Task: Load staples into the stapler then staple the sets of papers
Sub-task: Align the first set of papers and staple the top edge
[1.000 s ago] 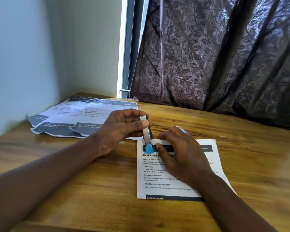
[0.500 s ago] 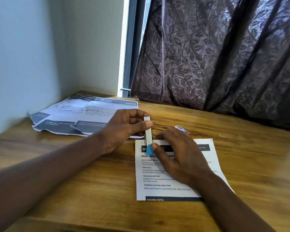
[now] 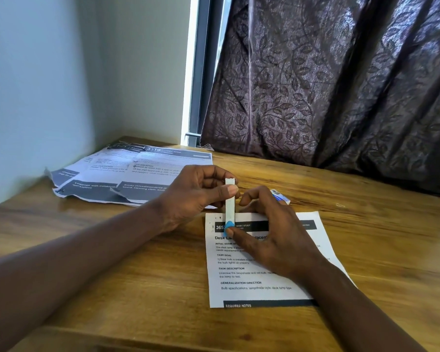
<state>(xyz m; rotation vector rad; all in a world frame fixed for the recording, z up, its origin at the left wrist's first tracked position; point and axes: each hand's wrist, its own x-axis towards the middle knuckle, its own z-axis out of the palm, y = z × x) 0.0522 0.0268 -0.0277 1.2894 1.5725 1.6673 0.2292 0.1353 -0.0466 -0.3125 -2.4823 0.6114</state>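
Note:
A small stapler [image 3: 230,207] stands almost upright on the top left corner of a printed paper set [image 3: 262,288]. Its silver metal arm points up and its blue end [image 3: 229,226] sits on the paper. My left hand [image 3: 196,194] pinches the top of the silver arm between thumb and fingers. My right hand [image 3: 272,237] lies on the paper, thumb pressed against the blue end and fingers curled beside the arm; it hides whatever is under the palm. A small white and blue staple box [image 3: 280,195] peeks out just behind my right hand.
More printed paper sets [image 3: 137,174] lie fanned out at the back left of the wooden table [image 3: 137,275], near the wall corner. A dark patterned curtain [image 3: 328,85] hangs along the table's far edge. The table's near edge runs along the bottom.
The silver arm has swung from a tilt to nearly upright, showing its pale face. My left thumb has slid onto it, and my right thumb stays at the blue end.

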